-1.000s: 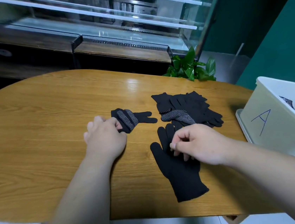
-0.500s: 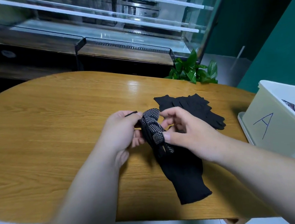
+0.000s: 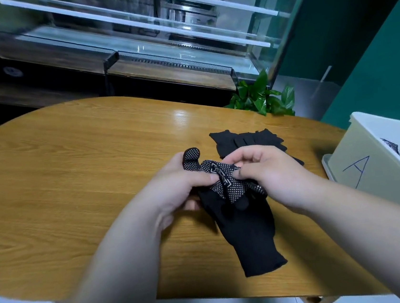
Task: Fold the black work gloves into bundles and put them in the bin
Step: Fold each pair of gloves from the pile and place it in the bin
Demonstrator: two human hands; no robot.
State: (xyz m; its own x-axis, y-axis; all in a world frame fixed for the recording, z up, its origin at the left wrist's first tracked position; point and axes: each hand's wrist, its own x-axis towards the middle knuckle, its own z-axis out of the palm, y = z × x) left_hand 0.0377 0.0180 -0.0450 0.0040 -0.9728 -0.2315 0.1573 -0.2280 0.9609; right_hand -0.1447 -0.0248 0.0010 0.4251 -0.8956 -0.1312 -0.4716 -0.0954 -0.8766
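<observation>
Since half a second ago, the dotted glove point(image 3: 222, 181) has been pulled wider between the two hands, and its thumb tip has been raised above the left fingers. One wooden table point(image 3: 72, 178) is seen beneath the fingers. One white bin point(image 3: 372, 181), marked with a letter A, is set well to the right of the right fingers, and one dark dotted piece point(image 3: 390, 147) is glimpsed inside it. One pile of black gloves point(image 3: 247, 141) is laid just beyond the right fingers; the gloves in it cannot be counted. Two gloves are held. The dotted glove is pinched by the left hand point(image 3: 173, 191) and by the right hand point(image 3: 271, 175), thumbs and curled fingers closed on its palm. One plain glove point(image 3: 251, 240) is draped below both sets of fingers, with its cuff laid on the table.
</observation>
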